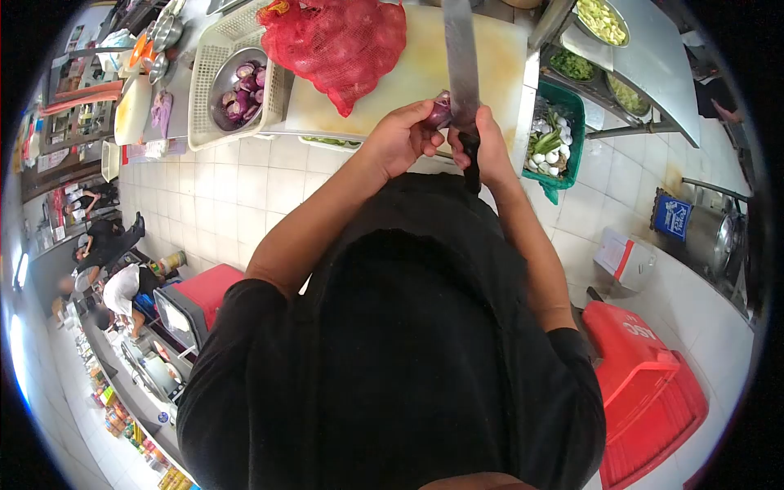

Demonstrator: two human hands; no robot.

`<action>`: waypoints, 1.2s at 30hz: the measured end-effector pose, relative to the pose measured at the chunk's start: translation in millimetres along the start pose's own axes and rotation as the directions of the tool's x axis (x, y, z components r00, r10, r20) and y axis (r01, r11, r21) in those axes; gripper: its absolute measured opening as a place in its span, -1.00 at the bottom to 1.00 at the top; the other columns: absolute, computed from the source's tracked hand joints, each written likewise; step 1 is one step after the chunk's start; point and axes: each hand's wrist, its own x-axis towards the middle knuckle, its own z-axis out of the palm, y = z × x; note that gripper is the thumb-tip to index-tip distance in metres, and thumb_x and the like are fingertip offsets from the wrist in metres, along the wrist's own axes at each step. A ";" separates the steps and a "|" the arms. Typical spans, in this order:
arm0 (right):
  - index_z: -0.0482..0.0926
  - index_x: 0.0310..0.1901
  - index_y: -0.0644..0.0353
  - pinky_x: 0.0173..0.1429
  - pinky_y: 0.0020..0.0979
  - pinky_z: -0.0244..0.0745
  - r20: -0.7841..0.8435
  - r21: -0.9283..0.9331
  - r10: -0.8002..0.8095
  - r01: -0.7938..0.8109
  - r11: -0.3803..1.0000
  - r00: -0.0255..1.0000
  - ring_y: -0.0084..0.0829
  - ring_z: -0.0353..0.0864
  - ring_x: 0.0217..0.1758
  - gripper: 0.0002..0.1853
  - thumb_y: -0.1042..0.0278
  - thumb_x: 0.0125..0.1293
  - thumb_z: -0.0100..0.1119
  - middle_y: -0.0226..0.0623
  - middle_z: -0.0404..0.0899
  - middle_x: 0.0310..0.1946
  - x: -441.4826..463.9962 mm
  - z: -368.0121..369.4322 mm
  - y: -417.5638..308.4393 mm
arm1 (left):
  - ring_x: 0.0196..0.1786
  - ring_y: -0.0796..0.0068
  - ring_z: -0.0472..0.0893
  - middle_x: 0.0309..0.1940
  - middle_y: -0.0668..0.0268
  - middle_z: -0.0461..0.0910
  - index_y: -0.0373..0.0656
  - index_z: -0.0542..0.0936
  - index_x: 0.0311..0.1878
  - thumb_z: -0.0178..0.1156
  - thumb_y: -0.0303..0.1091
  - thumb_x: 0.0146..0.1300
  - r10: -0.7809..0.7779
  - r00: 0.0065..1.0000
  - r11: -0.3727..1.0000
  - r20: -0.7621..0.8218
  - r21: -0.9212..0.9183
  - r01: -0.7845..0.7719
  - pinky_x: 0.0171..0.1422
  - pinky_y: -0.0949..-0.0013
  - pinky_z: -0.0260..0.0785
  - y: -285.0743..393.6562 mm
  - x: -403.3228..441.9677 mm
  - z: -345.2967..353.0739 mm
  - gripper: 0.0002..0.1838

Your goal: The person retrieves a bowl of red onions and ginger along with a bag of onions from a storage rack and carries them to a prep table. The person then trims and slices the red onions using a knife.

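Note:
Between the fingers of my left hand is a small red onion, held up over the near edge of the cutting board. My right hand is closed round the black handle of a knife, whose broad blade points away from me. The blade's base is right beside the onion; whether it cuts into the skin I cannot tell. A red mesh bag full of onions lies on the board, left of the knife. Peeled onions fill part of a metal bowl inside a white plastic basket.
A green crate with white-bulbed greens stands right of the board, below a metal shelf with bowls of chopped vegetables. Red bins are behind me on the right. Other people work at a far-left counter.

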 end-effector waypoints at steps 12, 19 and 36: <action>0.49 -0.21 0.21 -0.67 -0.50 0.15 -0.072 -0.072 0.280 -0.285 0.956 0.957 -0.62 0.24 -0.75 -0.28 -0.42 0.49 -0.28 -0.44 0.33 -0.70 -1.2 1.8 -32.2 | -0.38 0.44 0.56 -0.10 0.24 0.62 -0.18 0.52 0.29 0.15 -0.24 0.47 0.042 0.996 0.990 -0.079 0.134 -0.031 -0.41 0.39 0.43 -4.8 -3.4 -2.3 -0.60; 0.43 -0.49 0.17 -0.62 -0.50 0.21 -0.120 -0.216 0.179 -0.201 0.955 0.977 -0.60 0.26 -0.74 -0.23 -0.46 0.47 -0.30 -0.44 0.33 -0.70 -17.7 -6.3 -26.9 | -0.40 0.48 0.52 -0.08 0.27 0.62 -0.19 0.46 0.33 0.10 -0.21 0.50 0.071 0.995 0.987 -0.069 0.150 -0.060 -0.42 0.43 0.33 -5.4 -0.3 5.6 -0.57; 0.46 -0.53 0.18 -0.63 -0.50 0.16 -0.252 -0.139 0.234 -0.275 0.951 0.939 -0.61 0.24 -0.75 -0.28 -0.36 0.51 -0.21 -0.45 0.33 -0.74 -5.4 -15.9 -13.5 | -0.35 0.51 0.54 -0.17 0.28 0.57 -0.16 0.46 0.33 0.14 -0.31 0.47 0.095 0.995 0.981 -0.016 0.174 -0.091 -0.38 0.44 0.39 -14.1 6.5 -10.6 -0.59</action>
